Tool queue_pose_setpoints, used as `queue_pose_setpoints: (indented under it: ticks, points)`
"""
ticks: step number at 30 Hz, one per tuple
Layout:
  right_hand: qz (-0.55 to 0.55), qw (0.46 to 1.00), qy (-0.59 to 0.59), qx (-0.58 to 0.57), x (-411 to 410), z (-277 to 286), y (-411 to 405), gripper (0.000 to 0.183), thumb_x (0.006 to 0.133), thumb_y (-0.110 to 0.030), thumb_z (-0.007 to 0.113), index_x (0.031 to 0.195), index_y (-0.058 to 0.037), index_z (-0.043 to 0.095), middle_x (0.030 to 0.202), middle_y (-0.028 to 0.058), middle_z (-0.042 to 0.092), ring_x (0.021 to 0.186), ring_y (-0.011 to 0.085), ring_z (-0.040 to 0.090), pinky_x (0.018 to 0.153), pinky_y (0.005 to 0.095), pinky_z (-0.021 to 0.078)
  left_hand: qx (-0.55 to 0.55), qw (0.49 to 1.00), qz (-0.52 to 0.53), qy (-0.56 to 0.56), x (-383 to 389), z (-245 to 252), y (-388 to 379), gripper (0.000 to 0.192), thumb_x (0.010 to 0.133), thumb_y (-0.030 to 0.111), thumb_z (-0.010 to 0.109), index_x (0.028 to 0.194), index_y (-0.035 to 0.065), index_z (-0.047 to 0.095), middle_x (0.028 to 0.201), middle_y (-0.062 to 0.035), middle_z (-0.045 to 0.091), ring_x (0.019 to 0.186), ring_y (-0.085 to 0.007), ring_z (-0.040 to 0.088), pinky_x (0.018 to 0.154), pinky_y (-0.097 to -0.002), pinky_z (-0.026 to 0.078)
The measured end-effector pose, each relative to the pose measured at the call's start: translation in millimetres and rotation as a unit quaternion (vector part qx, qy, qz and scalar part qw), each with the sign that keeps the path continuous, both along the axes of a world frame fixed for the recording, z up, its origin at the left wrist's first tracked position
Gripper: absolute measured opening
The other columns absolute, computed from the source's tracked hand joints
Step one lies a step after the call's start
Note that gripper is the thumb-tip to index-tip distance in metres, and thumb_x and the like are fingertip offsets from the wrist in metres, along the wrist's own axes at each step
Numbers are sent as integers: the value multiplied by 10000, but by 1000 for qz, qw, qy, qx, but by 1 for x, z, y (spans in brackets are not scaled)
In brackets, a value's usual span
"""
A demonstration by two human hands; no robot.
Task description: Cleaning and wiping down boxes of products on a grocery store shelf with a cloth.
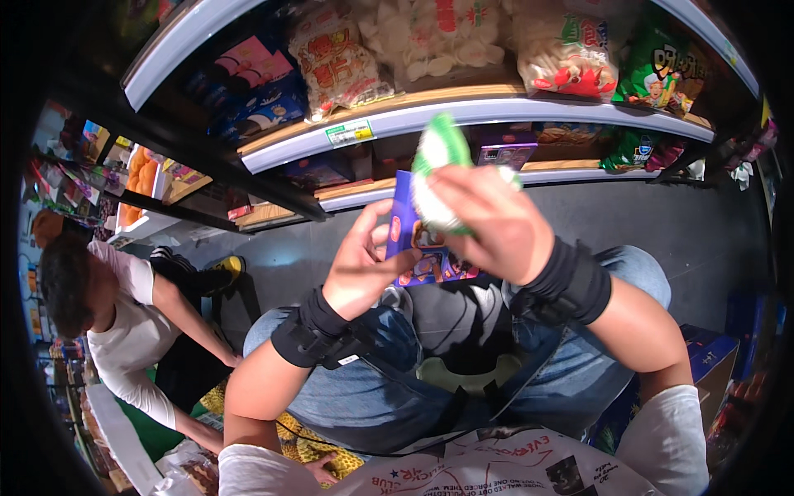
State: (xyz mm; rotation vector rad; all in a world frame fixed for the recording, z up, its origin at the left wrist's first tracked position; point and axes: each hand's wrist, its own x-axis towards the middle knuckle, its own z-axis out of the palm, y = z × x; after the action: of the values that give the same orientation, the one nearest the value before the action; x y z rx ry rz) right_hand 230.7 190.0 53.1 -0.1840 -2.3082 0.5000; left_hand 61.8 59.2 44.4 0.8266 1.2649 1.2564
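A purple printed cardboard box (402,201) is held in front of my knees, its side and base gripped by the fingers of my left hand (363,266). Bunched in my right hand (505,226) is a green-and-white cloth (441,152), blurred, lying over the upper part of the box. The cloth and my right hand hide much of the box's front; I cannot tell whether the cloth touches it. Both hands are above the dark floor, short of the lower shelf (428,186).
Bags of snacks (341,68) and a green snack bag (660,74) fill the upper shelf (471,111). More purple boxes (505,146) sit below. To my left, a person (133,297) crouches near a white carton (115,428). An open blue carton (710,353) stands at my right.
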Motion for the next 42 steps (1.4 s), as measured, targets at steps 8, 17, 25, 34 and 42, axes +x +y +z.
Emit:
queue_pose_setpoints:
  ticks: [8,17,25,34,42]
  points:
    - [-81,986,-143,29,11,-34,30,431,672,-62,671,1081,39,579,1108,148,575,947,301,565,842,374,482,41,992,102,59,-1,4,-3,596,824,-105,591,1353,-5,336,1191,-125,577,1009,-156,602,844,-274,511]
    - [-56,997,-38,29,26,6,35,419,646,-91,670,1042,23,595,1084,111,581,929,281,571,796,383,484,31,836,90,541,10,10,12,404,693,29,682,1089,20,604,911,-127,672,838,-158,648,758,-262,492]
    - [-25,985,-131,113,6,-19,30,240,654,-109,620,858,17,610,913,88,556,867,253,539,763,328,492,104,805,50,582,10,9,22,424,608,77,710,1028,47,658,919,-144,673,857,-307,642,792,-361,513]
    - [-64,978,-56,-190,50,-28,72,386,705,-66,593,1087,-10,617,984,151,612,907,300,610,823,371,492,70,912,64,398,-15,20,7,459,701,8,710,1142,-32,589,1108,-136,619,1013,-193,588,909,-311,442]
    - [64,988,9,-140,26,1,26,533,657,4,591,1187,0,526,1221,174,486,1111,349,493,935,425,416,73,984,103,127,-17,19,6,546,749,-45,716,1248,-29,493,1211,-115,548,1106,-195,535,978,-330,401]
